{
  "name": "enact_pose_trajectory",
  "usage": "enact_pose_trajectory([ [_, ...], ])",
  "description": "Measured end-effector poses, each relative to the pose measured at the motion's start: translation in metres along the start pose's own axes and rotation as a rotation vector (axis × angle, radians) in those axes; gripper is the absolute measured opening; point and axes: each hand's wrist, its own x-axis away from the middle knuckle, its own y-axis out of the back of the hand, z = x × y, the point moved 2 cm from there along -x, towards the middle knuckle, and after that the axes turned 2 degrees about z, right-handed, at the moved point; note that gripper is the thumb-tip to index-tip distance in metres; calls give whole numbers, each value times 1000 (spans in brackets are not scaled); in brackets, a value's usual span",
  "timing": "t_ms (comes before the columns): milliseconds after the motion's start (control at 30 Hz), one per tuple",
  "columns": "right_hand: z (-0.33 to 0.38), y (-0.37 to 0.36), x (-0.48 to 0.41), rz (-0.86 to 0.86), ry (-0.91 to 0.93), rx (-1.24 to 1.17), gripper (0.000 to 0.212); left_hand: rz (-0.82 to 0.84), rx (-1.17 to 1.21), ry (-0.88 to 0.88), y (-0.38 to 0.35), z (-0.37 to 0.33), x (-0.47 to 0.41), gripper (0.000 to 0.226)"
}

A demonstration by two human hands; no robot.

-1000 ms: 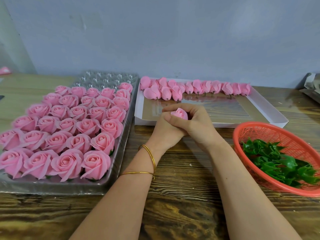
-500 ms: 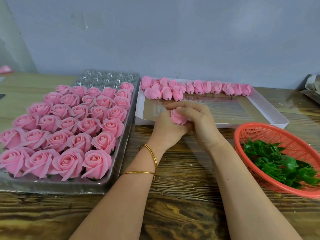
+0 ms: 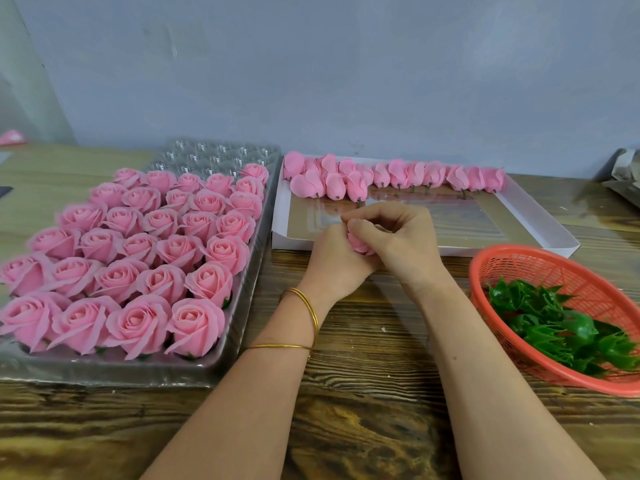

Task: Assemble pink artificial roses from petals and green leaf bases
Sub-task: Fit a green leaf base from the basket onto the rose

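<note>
Both hands meet at the middle of the table around one pink rose bud [image 3: 358,244], which is mostly hidden between them. My left hand [image 3: 334,258] cups it from below and the left. My right hand [image 3: 401,240] curls over it, thumb and fingers pinching its top. A row of closed pink buds [image 3: 391,176] lies along the far edge of a white cardboard tray [image 3: 540,223]. Green leaf bases [image 3: 561,327] fill a red plastic basket [image 3: 519,261] at the right.
A clear plastic blister tray [image 3: 242,306] at the left holds several finished pink roses [image 3: 138,251], with bare cells at its far end. The wooden table [image 3: 374,393] runs to a grey wall. Crumpled paper [image 3: 623,174] lies at the far right.
The bud has sunk lower between the hands and tipped over. My right hand's fingers have curled over its top, covering most of it.
</note>
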Motion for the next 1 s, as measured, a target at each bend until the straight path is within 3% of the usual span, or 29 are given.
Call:
enact_pose_trajectory([
  [100,0,0,0,0,20,43,17,-3,-6,-33,0,0,0,34],
  [267,-2,0,0,12,-1,78,19,7,-69,-36,-1,0,1,38],
  [433,-2,-1,1,55,-10,54,22,21,-135,-29,-3,3,-1,6],
  [1000,-12,1,0,171,-90,-237,28,-79,-37,63,3,-3,0,8],
])
